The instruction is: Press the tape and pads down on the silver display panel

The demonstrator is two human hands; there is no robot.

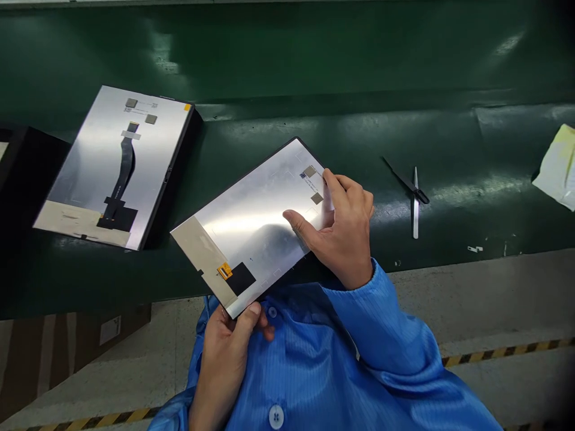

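Between my hands I hold a display panel, its silver metal back facing up and tilted. It has a tan strip, a black patch and a small yellow connector at its near end. My right hand grips the far edge, with the thumb on the metal and the fingers beside small tan pads. My left hand pinches the near corner. A second display panel lies back-up on the bench to the left, with a black ribbon cable running along it.
The bench is covered by a green mat. On it lie black tweezers, a white spatula, crumpled pale paper and a black panel. Below the bench are a cardboard box and yellow-black floor tape.
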